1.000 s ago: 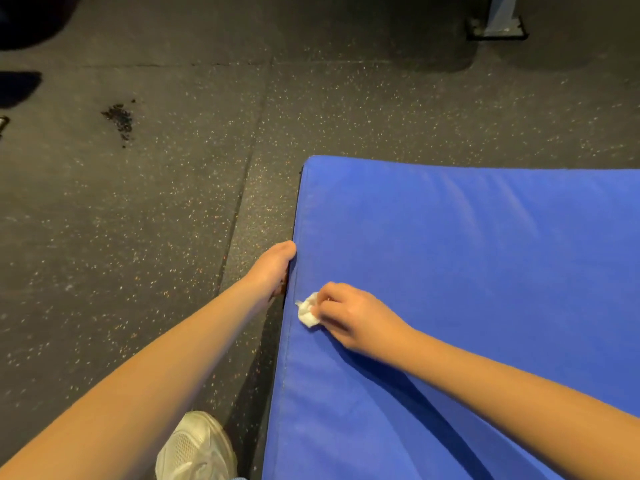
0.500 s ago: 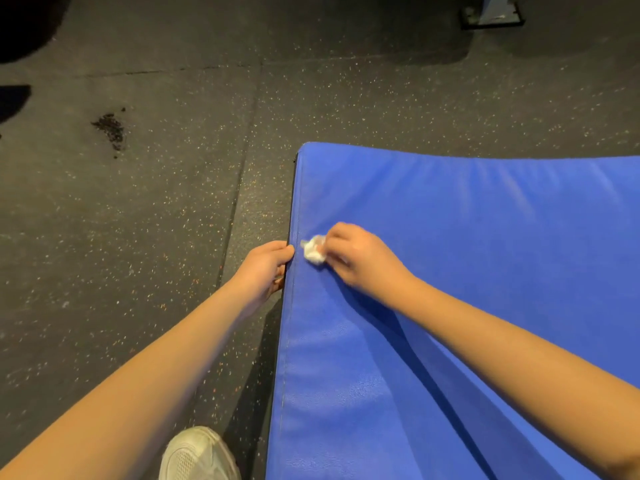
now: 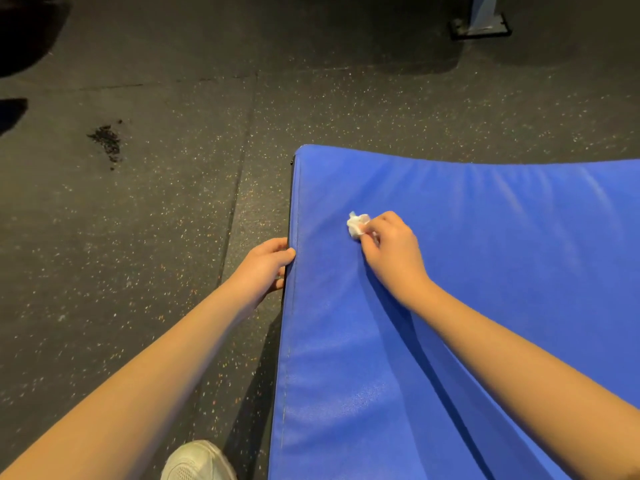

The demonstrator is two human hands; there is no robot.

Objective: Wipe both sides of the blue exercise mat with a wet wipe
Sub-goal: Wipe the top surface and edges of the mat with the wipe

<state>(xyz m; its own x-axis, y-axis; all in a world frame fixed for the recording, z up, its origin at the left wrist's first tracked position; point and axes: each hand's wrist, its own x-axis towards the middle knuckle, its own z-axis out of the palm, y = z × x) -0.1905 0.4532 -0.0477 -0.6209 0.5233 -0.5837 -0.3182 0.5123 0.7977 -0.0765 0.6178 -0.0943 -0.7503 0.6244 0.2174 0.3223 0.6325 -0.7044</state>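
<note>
The blue exercise mat (image 3: 485,271) fills the right half of the view, its left edge lifted off the floor and its top face towards me. My left hand (image 3: 265,266) grips that left edge, thumb on the top face and fingers curled behind it. My right hand (image 3: 388,247) pinches a crumpled white wet wipe (image 3: 356,225) and presses it on the mat's top face, a little right of the left edge and below the far left corner. The mat's underside is hidden.
Dark speckled rubber floor (image 3: 138,254) lies to the left and beyond the mat, with a dark stain (image 3: 107,140) at the far left. A metal post base (image 3: 481,26) stands at the far right. My white shoe (image 3: 199,462) shows at the bottom edge.
My right hand has slid the wipe up along the mat's left edge and then rightwards onto the face. My left hand has kept its grip on the edge.
</note>
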